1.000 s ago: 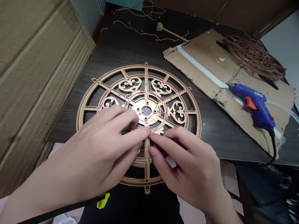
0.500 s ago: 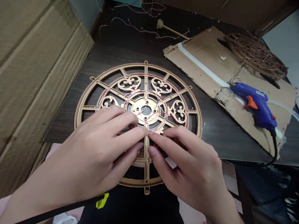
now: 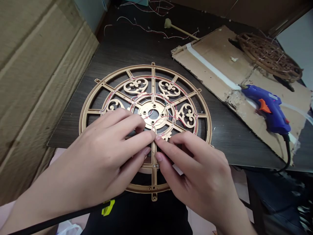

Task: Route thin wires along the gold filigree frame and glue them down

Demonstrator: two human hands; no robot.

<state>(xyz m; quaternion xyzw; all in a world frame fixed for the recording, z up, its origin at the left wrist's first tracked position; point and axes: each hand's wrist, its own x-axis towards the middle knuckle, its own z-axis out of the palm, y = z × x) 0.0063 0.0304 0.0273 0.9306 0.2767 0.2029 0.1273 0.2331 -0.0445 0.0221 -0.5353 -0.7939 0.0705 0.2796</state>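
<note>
A round gold-coloured openwork frame (image 3: pixel 153 72) with spokes and scrolled ornaments lies flat, partly over the table's front edge. Thin red and white wires (image 3: pixel 174 112) run around its inner rings. My left hand (image 3: pixel 107 150) is curled over the near left part, its index fingertip pressing at the near spoke just below the hub ring. My right hand (image 3: pixel 198 169) meets it from the other side, index fingertip almost touching the left one, thumb beside the spoke. Both fingertips are on the wire there, largely covering it.
On the right, a blue glue gun (image 3: pixel 266 107) with an orange trigger rests on a cardboard sheet (image 3: pixel 210 75). A brown openwork disc (image 3: pixel 269 55) lies behind it. Loose wires (image 3: pixel 146 30) and a stick with a pale lump (image 3: pixel 182 31) are at the back. Cardboard (image 3: pixel 44 81) stands at left.
Both hands stay at the same spot on the near spoke, their fingertips shifting only slightly. The view has moved a little; nothing else has visibly changed.
</note>
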